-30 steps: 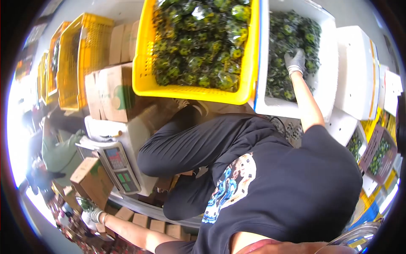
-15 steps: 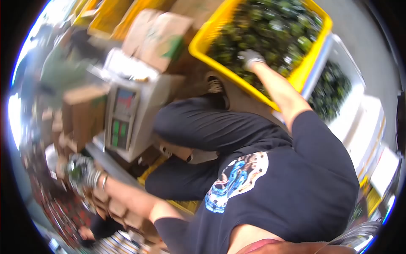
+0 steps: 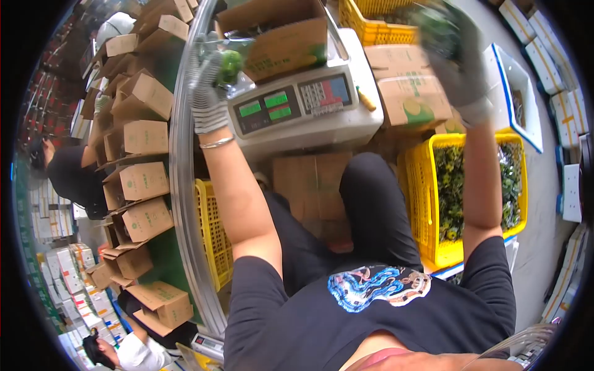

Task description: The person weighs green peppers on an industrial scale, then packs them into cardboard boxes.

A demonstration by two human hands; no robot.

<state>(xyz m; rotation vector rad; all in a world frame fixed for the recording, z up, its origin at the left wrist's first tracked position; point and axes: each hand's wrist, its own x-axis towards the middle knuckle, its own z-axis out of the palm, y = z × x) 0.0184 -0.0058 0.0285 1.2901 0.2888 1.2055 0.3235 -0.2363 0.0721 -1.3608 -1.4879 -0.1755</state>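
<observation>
My left hand [image 3: 209,86], in a grey-and-white striped glove, is closed at the left end of a scale. It holds a clear plastic pack of green produce [image 3: 230,68], beside an open cardboard box [image 3: 288,52] on the digital scale [image 3: 257,117]. Raised at the upper right is my right hand [image 3: 461,80], gloved and blurred. Its fingers are round a dark green bundle of produce [image 3: 438,29], too smeared to tell its kind. Below my right forearm stands a yellow crate [image 3: 424,204] filled with similar dark green packs.
A metal rail [image 3: 185,185] runs along my left, with open cardboard boxes [image 3: 145,139] lined up beyond it. Closed cartons [image 3: 413,93] stand right of the scale. A white foam box [image 3: 526,105] lies farther right. Co-workers [image 3: 74,179] are at the far left.
My right hand has come up out of the yellow crate with green produce in it. My left hand, still holding its pack, is now beside the box on the scale. The view has turned.
</observation>
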